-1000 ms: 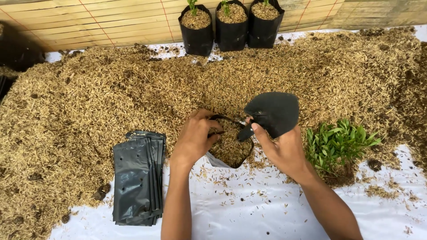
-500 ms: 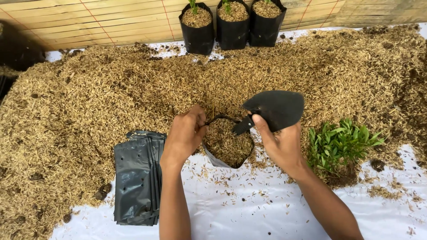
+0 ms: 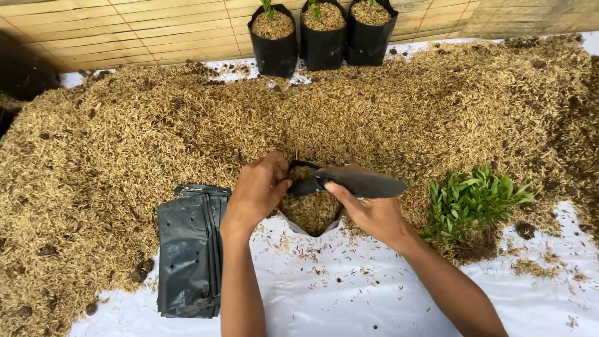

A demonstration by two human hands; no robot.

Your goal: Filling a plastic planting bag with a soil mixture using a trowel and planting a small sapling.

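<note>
Head view: left hand [image 3: 259, 190] pinching open the half-filled black bag [image 3: 310, 209] mid-scene at husk pile's [image 3: 125, 143] near edge, right hand [image 3: 371, 212] gripping dark scoop [image 3: 359, 184] above it, filling step seemingly underway, steadiness probably needed.

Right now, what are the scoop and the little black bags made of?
The scoop in the right hand looks like hard black plastic, smooth and matte, though painted metal is possible. The stack of empty bags looks like thin, glossy black plastic film: it creases and shines. The bag the left hand holds open seems the same.
</note>
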